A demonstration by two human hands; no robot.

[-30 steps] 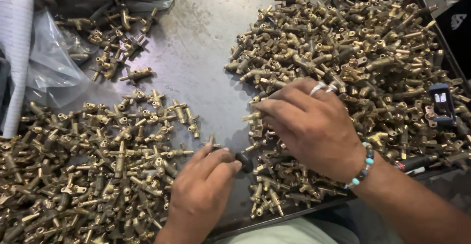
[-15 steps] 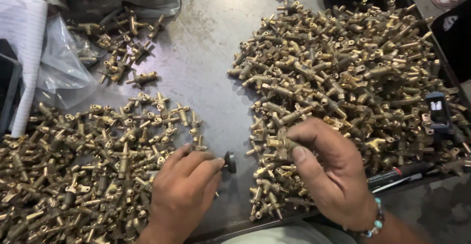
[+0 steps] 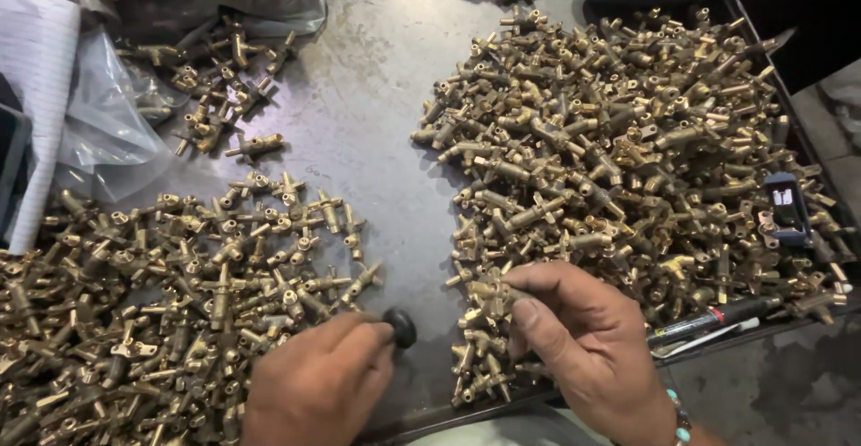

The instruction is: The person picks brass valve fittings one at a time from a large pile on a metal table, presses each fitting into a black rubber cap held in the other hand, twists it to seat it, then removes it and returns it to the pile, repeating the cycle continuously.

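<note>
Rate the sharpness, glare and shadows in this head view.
Head view: sharp overall; brass fittings crisp, glinting in spots; soft sheen on the grey metal table; clear plastic bag reflects light; short shadows under both hands; corners darker.

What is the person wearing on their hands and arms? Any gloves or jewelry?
No gloves: both hands are bare. The right hand has a beaded bracelet at the wrist, with turquoise and pale beads. The left hand shows nothing worn on it, and no sleeves are in view on either arm.
</note>
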